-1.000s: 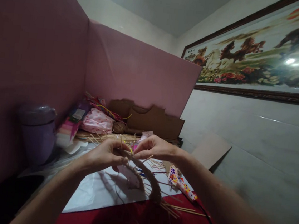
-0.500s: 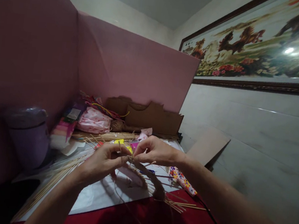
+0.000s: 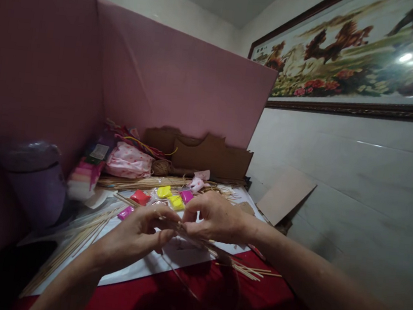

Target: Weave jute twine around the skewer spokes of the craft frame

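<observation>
Above the table's near part, both hands are close together at a small piece of work (image 3: 202, 243) made of thin sticks and brown cord. It lies nearly edge-on, so its shape is hard to make out. My left hand (image 3: 141, 234) grips its left side between thumb and fingers. Just to the right, my right hand (image 3: 216, 218) pinches at its upper edge with thumb and forefinger; the cord between these fingertips is too small to see clearly. A long loop of thin cord (image 3: 186, 287) hangs below, over the red cloth (image 3: 138, 299).
White paper (image 3: 122, 267) lies beneath my hands. Beyond are yellow packets (image 3: 164, 191), a red packet (image 3: 140, 197), a ball of twine (image 3: 161, 167) and cardboard (image 3: 211, 158). Loose sticks (image 3: 253, 271) lie right, more sticks (image 3: 68, 253) left. A purple bin (image 3: 38, 195) stands at left.
The work has tipped from showing its curved brown band and pale flat side to nearly edge-on. My hands stay close together on it. The view has shifted slightly, uncovering the coloured packets.
</observation>
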Available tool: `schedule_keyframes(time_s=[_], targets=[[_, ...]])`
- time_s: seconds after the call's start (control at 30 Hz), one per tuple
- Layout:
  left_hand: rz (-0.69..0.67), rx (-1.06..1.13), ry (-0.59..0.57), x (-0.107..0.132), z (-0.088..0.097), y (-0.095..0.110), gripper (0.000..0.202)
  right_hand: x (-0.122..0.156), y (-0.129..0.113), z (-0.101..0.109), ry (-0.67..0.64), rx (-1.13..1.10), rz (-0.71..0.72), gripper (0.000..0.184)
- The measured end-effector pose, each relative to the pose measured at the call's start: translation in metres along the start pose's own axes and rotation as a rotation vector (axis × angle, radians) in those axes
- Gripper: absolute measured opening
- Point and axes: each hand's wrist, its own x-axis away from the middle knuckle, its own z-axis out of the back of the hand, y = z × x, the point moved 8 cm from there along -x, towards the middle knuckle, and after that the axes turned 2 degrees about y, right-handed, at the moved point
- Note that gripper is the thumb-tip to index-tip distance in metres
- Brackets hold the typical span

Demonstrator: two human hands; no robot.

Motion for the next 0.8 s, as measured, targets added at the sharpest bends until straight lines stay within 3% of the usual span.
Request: schedule_keyframes(time_s=[0.13,0.43,0.8], targets=[[0.03,-0.017,-0.007,0.001,-0.002,-0.003,0.026,0.004,0.005,-0.007,0.016,-0.032,-0.006,0.01],[0.172,-0.036,0.128,0.012,-0.004,-0.012,0.023,0.009,0.009,-0.021,0.028,-0.096,0.0,0.01],[0.156,-0.039,0.184,0.018,-0.002,-0.02,0.021,0.01,-0.001,-0.023,0.02,-0.08,0.049,0.011]])
